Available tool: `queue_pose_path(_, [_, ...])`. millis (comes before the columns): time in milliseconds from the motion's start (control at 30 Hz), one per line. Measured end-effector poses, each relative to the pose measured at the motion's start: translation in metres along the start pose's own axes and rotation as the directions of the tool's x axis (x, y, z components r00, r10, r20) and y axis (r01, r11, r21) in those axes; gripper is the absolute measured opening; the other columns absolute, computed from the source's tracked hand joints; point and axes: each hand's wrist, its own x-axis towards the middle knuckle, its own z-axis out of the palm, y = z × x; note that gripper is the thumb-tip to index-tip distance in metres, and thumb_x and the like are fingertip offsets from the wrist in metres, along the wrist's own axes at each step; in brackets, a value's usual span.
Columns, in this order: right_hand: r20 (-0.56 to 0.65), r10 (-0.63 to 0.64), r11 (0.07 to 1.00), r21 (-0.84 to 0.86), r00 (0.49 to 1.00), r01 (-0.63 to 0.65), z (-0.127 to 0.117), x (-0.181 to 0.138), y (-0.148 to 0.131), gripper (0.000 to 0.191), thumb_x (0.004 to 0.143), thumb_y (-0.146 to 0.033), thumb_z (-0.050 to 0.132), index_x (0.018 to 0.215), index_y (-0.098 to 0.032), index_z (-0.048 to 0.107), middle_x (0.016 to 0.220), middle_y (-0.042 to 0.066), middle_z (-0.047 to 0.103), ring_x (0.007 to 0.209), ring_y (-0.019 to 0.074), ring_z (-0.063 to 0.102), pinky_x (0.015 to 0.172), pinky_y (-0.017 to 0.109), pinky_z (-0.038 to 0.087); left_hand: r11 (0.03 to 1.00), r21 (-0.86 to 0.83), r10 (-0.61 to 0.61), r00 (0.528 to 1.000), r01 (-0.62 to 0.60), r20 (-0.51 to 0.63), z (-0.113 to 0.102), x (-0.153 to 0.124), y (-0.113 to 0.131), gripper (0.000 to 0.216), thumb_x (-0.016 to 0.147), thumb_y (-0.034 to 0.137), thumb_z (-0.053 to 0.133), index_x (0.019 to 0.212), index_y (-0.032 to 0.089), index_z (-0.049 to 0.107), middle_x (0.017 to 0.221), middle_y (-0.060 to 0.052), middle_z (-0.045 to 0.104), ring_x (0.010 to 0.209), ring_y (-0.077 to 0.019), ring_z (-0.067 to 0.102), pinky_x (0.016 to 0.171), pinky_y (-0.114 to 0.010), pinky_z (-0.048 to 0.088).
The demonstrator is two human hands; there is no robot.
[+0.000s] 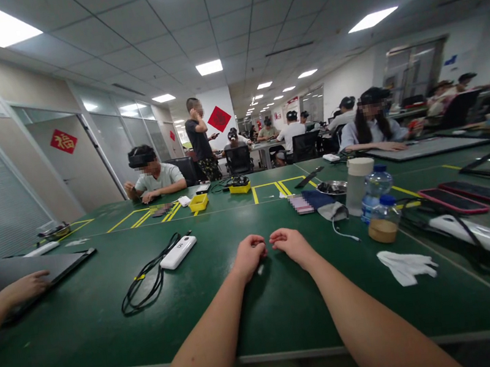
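As left grip curls, white piece alongside

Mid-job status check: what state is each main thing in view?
Left hand: fingers curled, grip unclear
Right hand: fingers curled, apart from left
Small white object: blurred, held or loose unclear
White power bank: lying flat
Black cable: loosely looped
White glove: limp, unworn
Front bottle: upright, blue cap on
Ceiling lights: lit

The left hand and right hand are between power bank and glove.
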Motion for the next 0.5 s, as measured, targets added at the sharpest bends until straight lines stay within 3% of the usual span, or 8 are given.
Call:
queue_pose_path(100, [-0.013,-0.008,0.999,0.035,1.000,0.008,-0.0005,-0.0001,0.0016,0.022,0.060,-0.010,0.064,0.082,-0.014,0.063,0.079,0.005,0.070,0.075,0.0157,0.066,0.071,0.028,0.052,1.000,0.019,-0.009,1.000,0.009,0.011,-0.0013,-0.0015,0.0039,0.021,0.073,0.014,0.055,0.094,0.013,0.060,0.070,-0.001,0.063,0.056,-0.0081,0.055,0.054,-0.019,0.044])
queue_pose_path(267, [0.011,-0.001,0.995,-0.097,1.000,0.002,-0.0005,-0.0023,0.0027,0.014,0.061,-0.016,0.067,0.075,-0.013,0.065,0.068,0.003,0.068,0.064,0.0142,0.063,0.064,0.026,0.051,0.998,-0.058,-0.028,0.999,0.030,0.032,-0.0023,0.0004,0.0005,0.029,0.074,0.014,0.057,0.103,0.012,0.059,0.079,-0.004,0.067,0.058,-0.0078,0.057,0.056,-0.019,0.047])
queue_pose_path(500, [0.053,0.109,0.985,0.128,0.993,-0.115,0.0028,-0.0062,-0.0020,0.013,0.064,-0.009,0.064,0.076,-0.013,0.064,0.070,0.004,0.069,0.063,0.0124,0.065,0.061,0.022,0.052,0.975,-0.195,-0.097,0.994,0.106,0.059,-0.0021,0.0044,-0.0049,0.023,0.076,0.014,0.058,0.099,0.012,0.061,0.084,-0.007,0.069,0.066,-0.0103,0.064,0.066,-0.023,0.053])
